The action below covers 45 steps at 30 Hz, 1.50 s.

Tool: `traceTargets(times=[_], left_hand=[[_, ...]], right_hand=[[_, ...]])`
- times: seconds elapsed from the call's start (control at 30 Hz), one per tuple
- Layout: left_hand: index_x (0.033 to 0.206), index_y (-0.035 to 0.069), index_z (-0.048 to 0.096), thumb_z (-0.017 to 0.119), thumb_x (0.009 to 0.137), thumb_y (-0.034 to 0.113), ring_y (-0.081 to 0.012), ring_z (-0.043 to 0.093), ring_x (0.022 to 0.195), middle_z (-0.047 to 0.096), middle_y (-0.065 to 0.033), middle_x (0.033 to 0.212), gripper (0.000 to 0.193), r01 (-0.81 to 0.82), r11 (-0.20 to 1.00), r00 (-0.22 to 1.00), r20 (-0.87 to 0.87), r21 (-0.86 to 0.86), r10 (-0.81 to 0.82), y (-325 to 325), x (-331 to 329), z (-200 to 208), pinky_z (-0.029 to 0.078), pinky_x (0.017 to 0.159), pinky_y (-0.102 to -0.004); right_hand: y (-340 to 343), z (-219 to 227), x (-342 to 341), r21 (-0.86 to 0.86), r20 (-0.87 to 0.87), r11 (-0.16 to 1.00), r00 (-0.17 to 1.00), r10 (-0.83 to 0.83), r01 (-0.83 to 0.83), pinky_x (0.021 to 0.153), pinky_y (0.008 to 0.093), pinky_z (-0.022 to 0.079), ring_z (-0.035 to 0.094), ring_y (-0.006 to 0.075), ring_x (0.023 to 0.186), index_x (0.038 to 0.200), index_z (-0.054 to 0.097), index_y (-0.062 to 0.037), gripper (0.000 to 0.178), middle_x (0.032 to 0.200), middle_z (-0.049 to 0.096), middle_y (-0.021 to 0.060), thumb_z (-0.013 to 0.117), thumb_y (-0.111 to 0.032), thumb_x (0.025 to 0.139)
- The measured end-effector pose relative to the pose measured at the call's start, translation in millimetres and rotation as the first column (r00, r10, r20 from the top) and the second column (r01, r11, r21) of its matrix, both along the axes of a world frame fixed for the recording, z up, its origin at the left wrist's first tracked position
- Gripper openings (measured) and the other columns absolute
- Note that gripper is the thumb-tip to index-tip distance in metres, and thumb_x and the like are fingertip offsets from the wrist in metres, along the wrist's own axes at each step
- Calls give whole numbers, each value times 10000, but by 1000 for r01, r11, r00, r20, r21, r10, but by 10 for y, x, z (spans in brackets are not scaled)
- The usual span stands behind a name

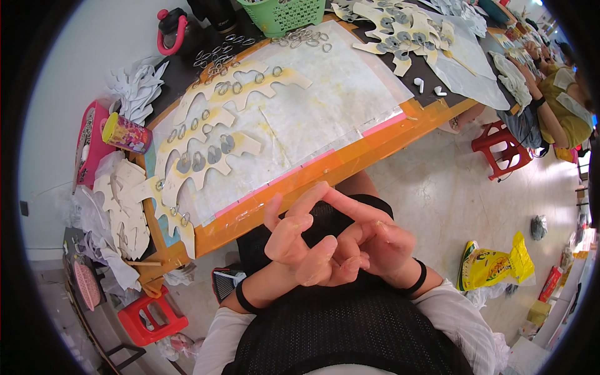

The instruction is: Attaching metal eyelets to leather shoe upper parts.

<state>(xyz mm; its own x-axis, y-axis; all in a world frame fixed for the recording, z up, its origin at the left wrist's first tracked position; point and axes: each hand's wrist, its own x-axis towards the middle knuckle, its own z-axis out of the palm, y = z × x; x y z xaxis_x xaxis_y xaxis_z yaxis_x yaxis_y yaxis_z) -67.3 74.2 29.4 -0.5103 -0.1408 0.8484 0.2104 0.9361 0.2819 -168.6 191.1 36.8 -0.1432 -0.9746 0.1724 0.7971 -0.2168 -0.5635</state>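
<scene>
Above my lap, just in front of the table edge, my two hands meet. My left hand (299, 247) has its fingers apart and bent, with nothing visible in it. My right hand (379, 242) stretches its index finger across to the fingertips of the left, while its other fingers curl loosely near the left thumb. No held object shows between them. Closest on the table are cream scalloped cut-out strips (244, 142), with grey oval pieces (199, 161) and metal rings (259, 78) set along them.
White paper (306, 119) covers the table within an orange-taped edge (312, 181). Loose rings (219, 56) and a green basket (284, 15) sit at the back. More strips (400, 28) and white earbuds (419, 84) lie right. Red stools (153, 317) and a yellow bag (494, 265) stand below; a co-worker sits far right.
</scene>
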Motion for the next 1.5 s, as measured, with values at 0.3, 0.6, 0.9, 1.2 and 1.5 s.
traceTargets(times=[0.3, 0.6, 0.9, 1.2, 1.5], left_hand=[[1160, 104, 281, 624, 738, 310, -414, 616, 933, 276, -132, 1121, 582, -11, 998, 1000, 13, -54, 12, 3, 7, 17, 242, 1016, -532], [1130, 108, 303, 651, 745, 341, -381, 605, 977, 283, -114, 1085, 569, -71, 995, 996, 43, -68, 74, 43, 37, 21, 241, 1015, -507], [1098, 111, 348, 667, 742, 348, -355, 606, 922, 284, -103, 1088, 534, -98, 991, 994, 31, -87, 101, 67, 30, 59, 254, 989, -529], [1069, 159, 438, 582, 777, 243, -299, 602, 813, 300, -102, 981, 336, -112, 994, 981, -158, -7, 110, 90, -159, -21, 292, 895, -499], [1024, 183, 423, 681, 708, 185, -280, 599, 827, 311, -84, 992, 408, 106, 994, 994, 11, 24, -107, 121, -43, 48, 329, 886, -456]], right_hand=[[14, 30, 9, 132, -58, 991, 998, -20, 27, 444, 191, 288, 421, 84, 470, 1407, 97, 99, 906, 583, 520, 66, 495, -448, 805], [9, 13, 17, 137, -69, 990, 997, -27, 36, 458, 191, 294, 430, 80, 496, 1401, 76, 117, 915, 612, 528, 66, 514, -426, 809], [11, 81, -6, 128, -122, 990, 991, -45, 61, 458, 185, 290, 445, 81, 508, 1405, 48, 111, 925, 626, 550, 80, 507, -427, 809], [32, 64, 1, 198, -189, 976, 981, -49, 86, 528, 160, 329, 501, 77, 585, 1411, 85, 98, 901, 762, 615, 118, 499, -425, 806], [-26, 80, 0, 180, -179, 980, 982, -54, 86, 511, 192, 327, 427, 88, 492, 1410, 98, 97, 864, 567, 495, 17, 435, -453, 835]])
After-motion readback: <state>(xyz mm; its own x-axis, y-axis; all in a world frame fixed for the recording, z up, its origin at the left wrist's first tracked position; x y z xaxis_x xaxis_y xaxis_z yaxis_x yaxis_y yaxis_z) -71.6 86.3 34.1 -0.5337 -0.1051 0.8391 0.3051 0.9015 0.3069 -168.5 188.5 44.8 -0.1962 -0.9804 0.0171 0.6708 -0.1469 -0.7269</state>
